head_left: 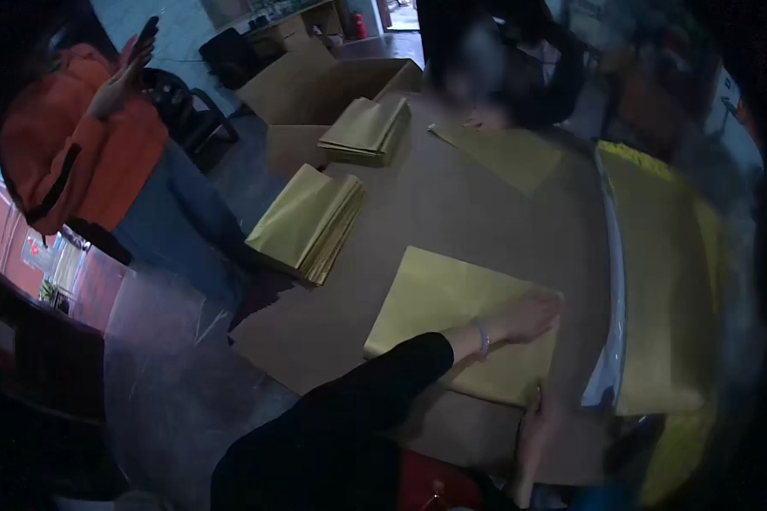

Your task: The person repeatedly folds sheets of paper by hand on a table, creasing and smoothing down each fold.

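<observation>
A folded yellow paper (435,298) lies on the brown cardboard in front of me. My left hand (528,318), with a bracelet at its wrist, rests flat on the paper near its right edge, its fingers stretched out. At the near right corner, my right hand (539,426) holds the edge, the thumb on top and the other fingers mostly hidden. Two stacks of folded yellow paper, one nearer (302,221) and one farther (365,128), sit beyond it to the left.
A large yellow pile (665,289) with clear plastic along its side lies at the right. Across the table a dark-clothed person touches a yellow sheet (520,162). An open cardboard box (315,89) stands behind the stacks. At left stands a person in orange (111,145) holding a phone.
</observation>
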`<action>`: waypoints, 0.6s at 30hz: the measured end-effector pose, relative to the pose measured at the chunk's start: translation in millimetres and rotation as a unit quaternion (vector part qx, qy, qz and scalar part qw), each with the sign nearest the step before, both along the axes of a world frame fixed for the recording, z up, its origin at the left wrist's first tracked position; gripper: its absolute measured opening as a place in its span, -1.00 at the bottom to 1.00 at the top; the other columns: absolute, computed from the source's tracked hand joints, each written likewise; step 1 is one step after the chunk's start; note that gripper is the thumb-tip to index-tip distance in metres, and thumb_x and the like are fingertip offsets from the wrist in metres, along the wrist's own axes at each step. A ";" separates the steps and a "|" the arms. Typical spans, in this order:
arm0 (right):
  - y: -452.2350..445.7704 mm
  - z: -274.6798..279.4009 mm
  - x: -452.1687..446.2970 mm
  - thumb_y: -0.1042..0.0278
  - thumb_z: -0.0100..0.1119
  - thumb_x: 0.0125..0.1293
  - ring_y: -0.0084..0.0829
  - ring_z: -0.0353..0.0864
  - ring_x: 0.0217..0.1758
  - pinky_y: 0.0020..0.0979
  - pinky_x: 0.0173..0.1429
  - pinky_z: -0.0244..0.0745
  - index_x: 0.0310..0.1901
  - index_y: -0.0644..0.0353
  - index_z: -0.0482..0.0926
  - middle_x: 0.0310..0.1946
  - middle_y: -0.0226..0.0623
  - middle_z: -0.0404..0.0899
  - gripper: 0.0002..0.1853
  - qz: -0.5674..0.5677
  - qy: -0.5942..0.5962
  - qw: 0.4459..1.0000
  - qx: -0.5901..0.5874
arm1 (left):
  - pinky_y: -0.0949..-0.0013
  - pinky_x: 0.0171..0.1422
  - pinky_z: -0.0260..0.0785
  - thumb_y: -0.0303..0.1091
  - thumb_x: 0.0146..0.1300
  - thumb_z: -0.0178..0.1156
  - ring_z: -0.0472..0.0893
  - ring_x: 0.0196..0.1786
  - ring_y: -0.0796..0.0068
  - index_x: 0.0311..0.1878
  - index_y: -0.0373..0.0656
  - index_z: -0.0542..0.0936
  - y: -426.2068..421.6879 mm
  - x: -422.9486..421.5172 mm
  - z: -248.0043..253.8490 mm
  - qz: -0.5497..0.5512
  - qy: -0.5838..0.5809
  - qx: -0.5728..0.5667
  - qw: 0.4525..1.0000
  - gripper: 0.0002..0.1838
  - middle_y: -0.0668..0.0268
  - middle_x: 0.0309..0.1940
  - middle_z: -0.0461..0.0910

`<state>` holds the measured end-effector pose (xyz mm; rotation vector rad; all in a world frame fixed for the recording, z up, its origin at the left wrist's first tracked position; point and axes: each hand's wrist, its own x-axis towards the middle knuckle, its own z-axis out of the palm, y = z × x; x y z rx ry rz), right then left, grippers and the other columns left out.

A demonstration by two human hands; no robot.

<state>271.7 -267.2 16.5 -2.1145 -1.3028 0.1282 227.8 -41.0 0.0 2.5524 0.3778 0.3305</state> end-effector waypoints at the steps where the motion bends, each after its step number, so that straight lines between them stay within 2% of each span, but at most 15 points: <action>1: -0.3 16.4 -7.8 0.45 -0.02 0.33 -0.10 0.49 -0.29 -0.17 -0.14 0.40 0.13 0.11 0.51 -0.44 -0.11 0.48 -0.65 -0.016 0.008 0.999 -0.044 | 0.16 0.54 -0.19 -0.10 0.42 -0.22 0.03 0.49 0.29 0.38 -0.24 0.20 0.3 -3.3 2.6 -0.006 0.001 0.010 1.000 -0.44 0.16 0.43 0.11; 2: -3.0 25.6 -11.3 0.46 -0.03 0.34 -0.09 0.50 -0.27 -0.17 -0.13 0.40 0.13 0.11 0.51 -0.42 -0.10 0.49 -0.66 -0.035 0.016 0.995 -0.092 | 0.16 0.54 -0.19 -0.10 0.42 -0.22 0.03 0.49 0.29 0.38 -0.24 0.20 -1.2 -4.5 1.9 0.003 -0.005 0.017 1.000 -0.44 0.16 0.43 0.11; 3: -12.2 -20.8 5.1 0.44 0.00 0.32 -0.09 0.50 -0.18 -0.15 -0.10 0.40 0.11 0.14 0.52 -0.29 -0.07 0.52 -0.67 -0.021 -0.017 0.999 -0.038 | 0.13 0.51 -0.12 -0.14 0.41 -0.21 0.11 0.45 0.21 0.33 -0.27 0.24 -1.4 -1.0 -10.0 0.001 -0.050 0.045 0.998 -0.47 0.08 0.36 0.19; 4: -9.6 -9.4 -0.6 0.44 0.00 0.32 -0.09 0.50 -0.18 -0.15 -0.10 0.40 0.11 0.14 0.52 -0.29 -0.07 0.52 -0.67 -0.018 -0.022 0.999 -0.032 | 0.09 0.47 -0.05 -0.18 0.40 -0.19 0.19 0.41 0.13 0.28 -0.30 0.28 -2.6 -1.1 -12.8 -0.004 -0.095 0.072 0.993 -0.50 0.00 0.29 0.28; 6: -8.2 13.8 -10.9 0.45 0.05 0.28 -0.09 0.49 -0.07 -0.13 -0.05 0.40 0.08 0.20 0.53 -0.14 -0.04 0.52 -0.68 -0.050 -0.082 0.983 -0.155 | 0.09 0.47 -0.06 -0.18 0.41 -0.21 0.17 0.42 0.14 0.27 -0.32 0.28 -5.1 2.8 -16.6 0.000 -0.101 0.030 0.994 -0.50 0.00 0.29 0.28; 7: -10.0 6.2 -11.5 0.46 0.09 0.24 -0.07 0.45 0.06 -0.16 0.03 0.40 0.02 0.24 0.54 0.02 -0.03 0.48 -0.70 -0.055 -0.144 0.983 -0.097 | 0.11 0.46 -0.04 -0.17 0.41 -0.22 0.17 0.42 0.14 0.25 -0.31 0.30 -6.1 4.0 -21.0 0.008 -0.107 0.037 0.994 -0.51 0.01 0.28 0.29; 8: -8.4 1.6 -7.3 0.46 0.09 0.24 -0.07 0.45 0.06 -0.16 0.03 0.40 0.02 0.24 0.54 0.02 -0.03 0.48 -0.70 -0.058 -0.146 0.983 -0.092 | 0.12 0.45 -0.02 -0.17 0.42 -0.23 0.17 0.42 0.14 0.24 -0.31 0.31 -4.5 5.6 -25.1 0.015 -0.113 0.044 0.993 -0.52 0.01 0.27 0.31; 10: 0.8 11.1 -12.3 0.46 0.10 0.22 -0.09 0.43 0.14 -0.18 0.10 0.38 -0.02 0.26 0.54 0.12 -0.05 0.45 -0.72 0.050 -0.057 0.997 -0.027 | 0.09 0.41 0.03 -0.20 0.41 -0.19 0.23 0.38 0.08 0.22 -0.30 0.33 0.6 2.0 -17.9 -0.018 -0.121 0.124 0.985 -0.55 0.00 0.23 0.34; 11: 3.0 15.5 -17.2 0.46 0.09 0.22 -0.10 0.44 0.17 -0.18 0.15 0.37 -0.06 0.28 0.56 0.17 -0.08 0.43 -0.74 0.046 -0.055 0.994 -0.078 | 0.07 0.38 0.07 -0.23 0.39 -0.14 0.28 0.33 0.05 0.21 -0.29 0.33 1.4 2.5 -14.8 -0.021 -0.116 0.025 0.993 -0.57 -0.02 0.20 0.37; 12: 4.1 17.8 -17.1 0.46 0.09 0.22 -0.10 0.44 0.17 -0.18 0.15 0.37 -0.06 0.28 0.56 0.17 -0.08 0.43 -0.74 0.042 -0.057 0.995 -0.074 | 0.05 0.34 0.11 -0.25 0.38 -0.10 0.33 0.29 0.01 0.21 -0.28 0.34 5.1 2.9 -4.3 -0.024 -0.110 -0.073 0.991 -0.58 -0.03 0.16 0.40; 13: 6.1 18.0 -11.3 0.46 0.09 0.22 -0.10 0.45 0.15 -0.18 0.15 0.37 -0.06 0.27 0.56 0.16 -0.10 0.44 -0.75 0.061 -0.060 0.994 -0.072 | 0.02 0.28 0.19 -0.29 0.32 -0.02 0.42 0.16 -0.06 0.23 -0.28 0.30 16.7 -0.3 12.8 -0.014 -0.094 -0.018 0.995 -0.55 -0.06 0.05 0.46; 15: 10.6 10.3 -1.3 0.44 0.07 0.24 -0.09 0.46 0.12 -0.16 0.14 0.38 -0.10 0.21 0.59 0.11 -0.17 0.47 -0.78 0.072 -0.046 0.991 -0.104 | 0.00 0.49 -0.06 -0.22 0.31 0.03 0.20 0.38 -0.06 0.47 -0.11 -0.14 50.8 -19.7 55.2 0.031 -0.042 -0.011 0.999 -0.22 -0.06 0.31 0.22; 16: 12.6 8.4 2.7 0.44 0.07 0.24 -0.09 0.46 0.12 -0.16 0.14 0.38 -0.10 0.21 0.59 0.11 -0.17 0.47 -0.78 0.072 -0.044 0.991 -0.103 | 0.00 0.38 0.13 -0.24 0.30 0.04 0.33 0.28 -0.09 0.47 -0.08 -0.15 71.2 -41.7 98.4 0.093 0.003 0.056 0.994 -0.22 -0.09 0.19 0.35; 17: 13.9 7.8 7.0 0.45 0.07 0.23 -0.10 0.47 0.10 -0.17 0.12 0.39 -0.11 0.20 0.59 0.09 -0.19 0.49 -0.79 0.093 -0.050 0.991 -0.086 | 0.02 0.20 0.29 -0.25 0.27 0.07 0.46 0.09 -0.08 0.46 -0.17 -0.13 124.2 -47.8 88.9 0.145 -0.045 0.082 0.985 -0.20 -0.08 0.04 0.46; 18: 15.1 5.7 10.7 0.45 0.08 0.22 -0.11 0.48 0.09 -0.18 0.10 0.40 -0.12 0.19 0.60 0.07 -0.21 0.50 -0.80 0.115 -0.057 0.990 -0.067 | 0.04 0.04 0.33 -0.26 0.24 0.10 0.52 -0.10 -0.09 0.42 -0.28 -0.09 140.4 -82.3 140.7 0.210 -0.033 -0.001 0.977 -0.20 -0.09 -0.10 0.52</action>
